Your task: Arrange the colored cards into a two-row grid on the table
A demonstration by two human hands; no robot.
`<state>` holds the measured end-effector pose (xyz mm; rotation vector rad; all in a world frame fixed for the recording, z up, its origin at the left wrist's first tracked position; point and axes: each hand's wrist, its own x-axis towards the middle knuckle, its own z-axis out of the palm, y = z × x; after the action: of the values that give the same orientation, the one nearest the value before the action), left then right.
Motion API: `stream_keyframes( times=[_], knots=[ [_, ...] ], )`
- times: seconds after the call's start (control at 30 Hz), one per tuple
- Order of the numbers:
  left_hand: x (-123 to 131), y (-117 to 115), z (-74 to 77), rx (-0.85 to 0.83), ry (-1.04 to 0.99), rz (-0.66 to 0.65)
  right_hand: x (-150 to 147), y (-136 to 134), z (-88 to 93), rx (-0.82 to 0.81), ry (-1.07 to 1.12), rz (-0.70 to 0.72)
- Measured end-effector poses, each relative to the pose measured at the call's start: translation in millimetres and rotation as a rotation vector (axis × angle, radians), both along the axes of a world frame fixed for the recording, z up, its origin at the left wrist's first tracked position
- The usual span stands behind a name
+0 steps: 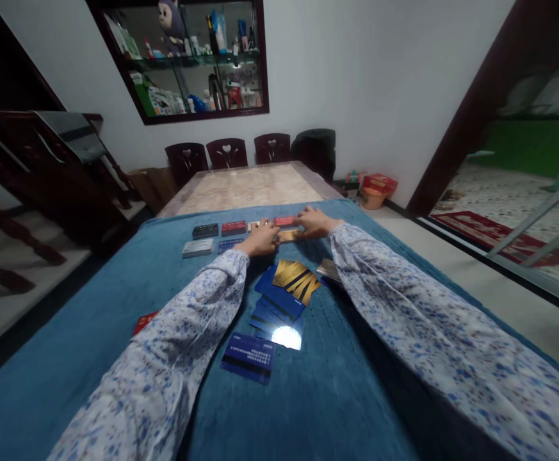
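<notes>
A small stack of gold cards (289, 236) lies on the blue cloth between my two hands. My left hand (262, 239) has its curled fingertips at the left end of that stack. At the opposite end, the bent fingers of my right hand (315, 222) grip it. Behind the hands are a red card stack (283, 221) and a pale stack (253, 226), partly covered by my left fingers. Nearer me, gold cards (296, 276) with black stripes are fanned over loose blue cards (279, 304). One more blue card (249, 357) lies closest to me.
Left of my hands sit a black stack (205, 230), another red stack (234, 228), a silver stack (198, 248) and a blue stack (230, 244). A red card (143, 322) shows beside my left sleeve. Some pale cards (329, 269) are partly under my right sleeve. Chairs (228, 152) stand behind the table.
</notes>
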<state>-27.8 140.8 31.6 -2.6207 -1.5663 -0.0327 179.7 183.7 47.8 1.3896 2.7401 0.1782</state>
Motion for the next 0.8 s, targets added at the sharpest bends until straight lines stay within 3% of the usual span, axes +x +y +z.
stream_keyframes(
  times=[0.5, 0.8],
  knots=[
    [-25.1, -58.5, 1.2, 0.045, -0.124, -0.072, -12.5, -65.7, 0.2, 0.119, 0.171, 0.219],
    [-31.9, -108.2, -9.5, 0.072, -0.152, -0.167, -8.9, -94.0, -19.6, 0.139, 0.216, 0.281]
  ],
)
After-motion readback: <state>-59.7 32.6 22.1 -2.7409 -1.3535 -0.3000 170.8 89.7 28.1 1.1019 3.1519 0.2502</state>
